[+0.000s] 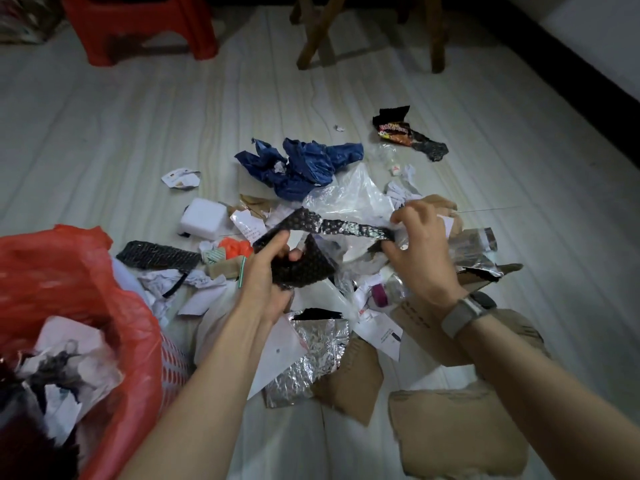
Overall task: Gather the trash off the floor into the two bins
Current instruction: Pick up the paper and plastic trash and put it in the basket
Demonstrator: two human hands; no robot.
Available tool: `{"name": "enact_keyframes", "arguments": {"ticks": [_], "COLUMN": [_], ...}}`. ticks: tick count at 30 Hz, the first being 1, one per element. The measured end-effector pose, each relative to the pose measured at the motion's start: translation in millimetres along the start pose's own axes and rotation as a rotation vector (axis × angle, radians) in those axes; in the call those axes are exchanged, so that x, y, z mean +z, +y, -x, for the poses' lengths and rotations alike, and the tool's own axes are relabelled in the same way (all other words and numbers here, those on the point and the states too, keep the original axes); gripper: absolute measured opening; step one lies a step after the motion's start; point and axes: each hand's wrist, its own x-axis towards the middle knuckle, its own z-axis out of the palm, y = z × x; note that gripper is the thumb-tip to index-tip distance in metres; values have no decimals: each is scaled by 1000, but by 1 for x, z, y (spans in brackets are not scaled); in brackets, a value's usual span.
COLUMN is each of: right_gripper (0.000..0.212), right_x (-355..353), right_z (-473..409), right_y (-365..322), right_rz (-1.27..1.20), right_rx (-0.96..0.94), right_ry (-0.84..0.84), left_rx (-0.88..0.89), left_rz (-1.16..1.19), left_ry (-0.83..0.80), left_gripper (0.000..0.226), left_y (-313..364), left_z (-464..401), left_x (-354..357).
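Observation:
A strip of black bubble wrap (349,228) is stretched between my two hands above the trash pile. My left hand (268,275) grips its wide folded end, and my right hand (415,251) pinches the narrow end. Below lie silver foil (311,358), torn cardboard pieces (457,434), white papers and a clear plastic bag (353,192). Another black bubble wrap strip (157,254) rests on the floor to the left. A bin lined with a red bag (114,306) stands at lower left, holding crumpled paper. No second bin is in view.
A crumpled blue bag (301,164), a snack wrapper (405,133), a white foam block (202,216) and an orange scrap (235,247) lie around the pile. A red stool (138,26) and wooden chair legs (311,32) stand at the back. A dark wall base (571,74) runs along the right.

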Motion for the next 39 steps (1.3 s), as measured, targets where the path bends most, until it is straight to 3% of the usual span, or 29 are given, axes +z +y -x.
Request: {"name": "enact_keyframes", "arguments": {"ticks": [5, 7, 10, 12, 16, 20, 22, 26, 31, 34, 37, 39], "right_gripper": [31, 30, 27, 28, 29, 31, 30, 31, 36, 36, 36, 40], "right_x": [0, 3, 7, 11, 21, 26, 26, 24, 24, 29, 36, 43], "right_z": [6, 8, 12, 14, 21, 25, 26, 24, 23, 23, 25, 33], "right_y": [-1, 1, 1, -3, -14, -15, -12, -8, -3, 0, -6, -15], "right_rz": [188, 253, 295, 292, 329, 339, 301, 160, 87, 0, -182, -341], "right_rx": [-44, -46, -74, -98, -192, -216, -190, -69, -35, 20, 128, 200], "right_ry": [-131, -199, -221, -225, -260, -305, -309, -319, -325, -338, -320, -363], "left_rx": [-14, -55, -274, -368, -204, -87, -76, -50, -32, 10, 33, 104], "left_rz": [275, 234, -2, -229, -525, -582, -698, -1100, -1660, -1542, -1000, -757], "left_ry": [57, 45, 1, -32, -97, 64, 110, -93, -244, -226, 37, 175], "left_gripper": [11, 9, 34, 37, 54, 31, 31, 45, 22, 19, 12, 13], "left_y": [20, 25, 22, 16, 2, -3, -2, -5, -19, -21, -20, -21], "left_z": [9, 14, 22, 25, 25, 25, 27, 31, 28, 27, 24, 22], "left_x": [-9, -11, -6, -1, 6, 7, 5, -3, -20, -27, -29, -28]}}
